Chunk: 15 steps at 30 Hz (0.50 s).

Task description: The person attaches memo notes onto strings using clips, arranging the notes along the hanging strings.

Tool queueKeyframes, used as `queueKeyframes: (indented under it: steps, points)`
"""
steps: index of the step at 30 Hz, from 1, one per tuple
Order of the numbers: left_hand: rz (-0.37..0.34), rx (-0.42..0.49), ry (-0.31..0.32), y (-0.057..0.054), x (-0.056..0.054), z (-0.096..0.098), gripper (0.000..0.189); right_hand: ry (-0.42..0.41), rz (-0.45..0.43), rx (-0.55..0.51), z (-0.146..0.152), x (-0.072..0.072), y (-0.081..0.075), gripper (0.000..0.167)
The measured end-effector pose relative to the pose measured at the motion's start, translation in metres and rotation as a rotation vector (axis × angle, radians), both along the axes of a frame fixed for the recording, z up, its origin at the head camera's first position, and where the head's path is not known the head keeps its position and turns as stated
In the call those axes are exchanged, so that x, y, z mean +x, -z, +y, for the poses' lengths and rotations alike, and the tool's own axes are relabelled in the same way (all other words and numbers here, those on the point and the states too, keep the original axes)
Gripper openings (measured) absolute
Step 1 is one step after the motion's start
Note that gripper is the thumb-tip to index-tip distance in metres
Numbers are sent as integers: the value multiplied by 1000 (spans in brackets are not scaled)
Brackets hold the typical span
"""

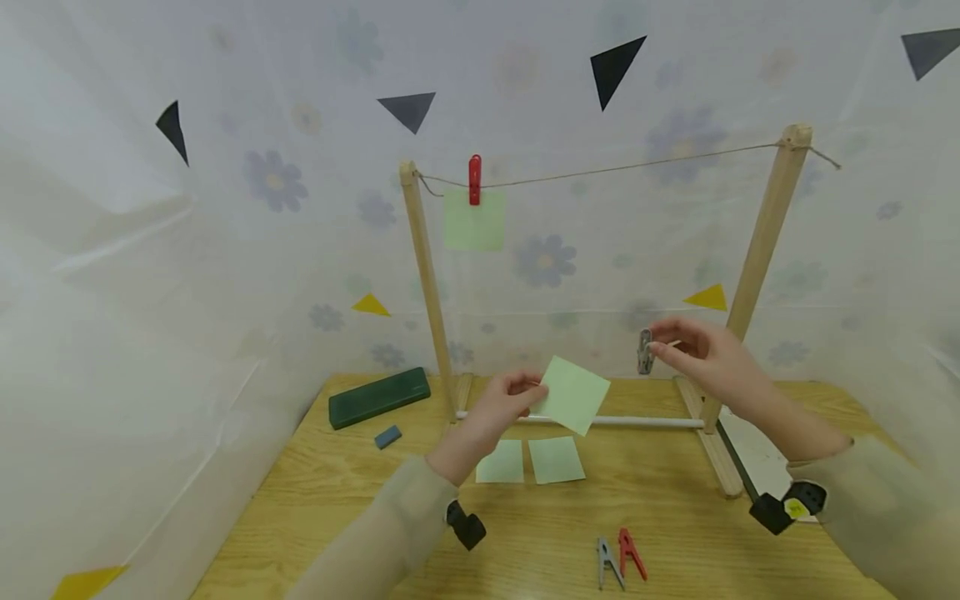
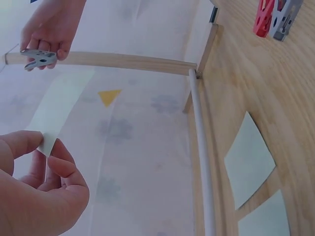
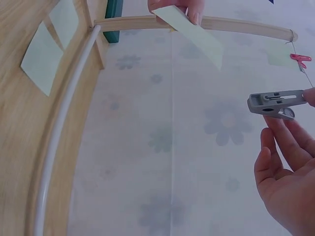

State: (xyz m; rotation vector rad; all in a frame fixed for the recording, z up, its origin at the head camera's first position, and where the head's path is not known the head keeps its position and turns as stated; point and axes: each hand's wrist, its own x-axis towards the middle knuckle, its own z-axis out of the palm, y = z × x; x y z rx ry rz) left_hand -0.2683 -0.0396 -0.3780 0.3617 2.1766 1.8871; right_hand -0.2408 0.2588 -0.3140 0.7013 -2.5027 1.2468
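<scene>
My left hand (image 1: 495, 417) pinches a pale green paper square (image 1: 576, 395) by one corner, thumb in front, above the table. To its right, at a similar height, my right hand (image 1: 705, 358) holds a grey clothespin (image 1: 645, 352) between thumb and fingertips; the right wrist view shows the clothespin (image 3: 276, 102) lying sideways. Higher up, a string (image 1: 600, 172) runs between two wooden posts. Near its left end a red clothespin (image 1: 475, 179) grips another green paper square (image 1: 474, 223), which hangs flat. Both hands are below the string, apart from each other.
Two more paper squares (image 1: 557, 461) lie on the wooden table (image 1: 337, 517). A grey clothespin (image 1: 608, 563) and a red one (image 1: 632, 553) lie near the front. At left are a dark green case (image 1: 379, 398) and a small blue block (image 1: 387, 437). A white rod (image 1: 645, 422) joins the posts' bases.
</scene>
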Motion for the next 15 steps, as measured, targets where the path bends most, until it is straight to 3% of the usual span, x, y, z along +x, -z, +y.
queueKeyframes:
  steps: [6,15]
  points:
    - [41,20,-25,-18,-5,5,29,28,-11,-32,-5,-6,-18,31]
    - [22,47,-58,-41,-11,8,30,78,-7,-40,-16,-15,-46,38]
